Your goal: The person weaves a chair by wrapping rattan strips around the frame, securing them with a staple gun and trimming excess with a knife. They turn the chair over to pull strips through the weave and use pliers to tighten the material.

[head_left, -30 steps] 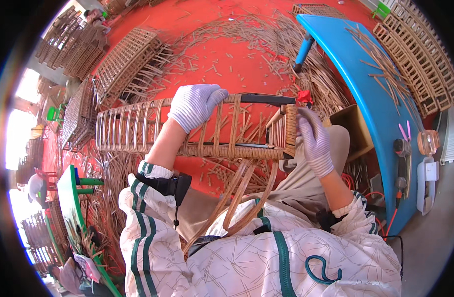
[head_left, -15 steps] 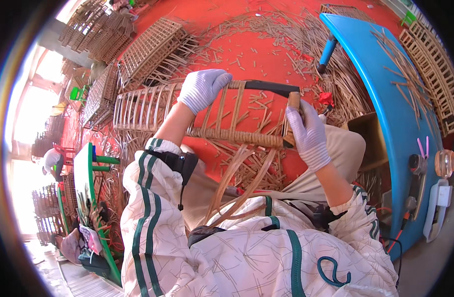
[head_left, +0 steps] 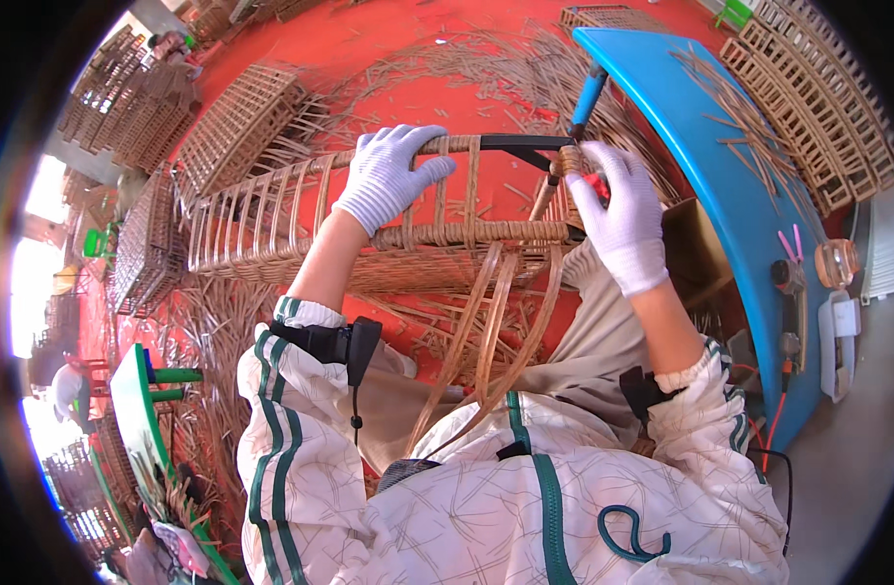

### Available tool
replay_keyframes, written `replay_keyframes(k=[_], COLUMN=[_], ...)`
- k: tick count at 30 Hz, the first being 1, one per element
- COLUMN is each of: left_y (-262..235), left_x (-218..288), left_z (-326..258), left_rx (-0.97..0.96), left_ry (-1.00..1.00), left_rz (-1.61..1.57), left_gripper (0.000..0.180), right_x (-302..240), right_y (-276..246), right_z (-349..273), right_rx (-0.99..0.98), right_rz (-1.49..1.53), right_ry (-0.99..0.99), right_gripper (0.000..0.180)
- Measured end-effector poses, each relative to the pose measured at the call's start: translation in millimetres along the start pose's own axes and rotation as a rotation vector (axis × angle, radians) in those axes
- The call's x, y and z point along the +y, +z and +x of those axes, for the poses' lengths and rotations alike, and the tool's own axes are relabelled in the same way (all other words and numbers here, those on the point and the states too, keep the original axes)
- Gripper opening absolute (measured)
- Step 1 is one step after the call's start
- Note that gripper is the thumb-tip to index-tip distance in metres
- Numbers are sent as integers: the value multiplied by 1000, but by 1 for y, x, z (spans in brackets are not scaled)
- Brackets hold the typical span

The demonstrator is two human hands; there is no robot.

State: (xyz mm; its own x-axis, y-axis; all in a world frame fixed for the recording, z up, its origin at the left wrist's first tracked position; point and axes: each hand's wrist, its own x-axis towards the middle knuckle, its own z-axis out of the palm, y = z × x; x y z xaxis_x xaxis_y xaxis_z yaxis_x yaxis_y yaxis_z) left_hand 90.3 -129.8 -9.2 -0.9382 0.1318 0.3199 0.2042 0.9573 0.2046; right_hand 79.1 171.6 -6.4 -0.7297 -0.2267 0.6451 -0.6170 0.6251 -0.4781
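A half-woven cane frame lies across the worker's lap, its open ribs stretching off to the person's left above the red floor. The left hand, in a white knit glove, is clenched over the top rail, while the gloved right hand is closed on the frame's right end, pinching the cane wrapping at the corner beside a black bar; whether it also grips the small red object showing at the palm cannot be told. Loose cane strips trail from the lower rail toward the worker's patterned jacket. The frame looks light and stiff along its rails but springy and easily cracked at the thin ribs, so the rails and bound corners seem the safest places to take hold. A blue-handled tool rests just beyond the right hand, at the edge of a blue table scattered with cane offcuts. Finished frames and cuttings lie further off on the floor.
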Motion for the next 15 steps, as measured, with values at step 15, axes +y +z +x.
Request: replay_keyframes(k=[15], left_y=[0], left_x=[11], left_z=[-19], left_rx=[143], left_ry=[47], left_rz=[-77], left_gripper=[39], right_x=[-55], right_y=[7], right_z=[-24], right_rx=[-387], right_rz=[329], right_ry=[-253], right_gripper=[23])
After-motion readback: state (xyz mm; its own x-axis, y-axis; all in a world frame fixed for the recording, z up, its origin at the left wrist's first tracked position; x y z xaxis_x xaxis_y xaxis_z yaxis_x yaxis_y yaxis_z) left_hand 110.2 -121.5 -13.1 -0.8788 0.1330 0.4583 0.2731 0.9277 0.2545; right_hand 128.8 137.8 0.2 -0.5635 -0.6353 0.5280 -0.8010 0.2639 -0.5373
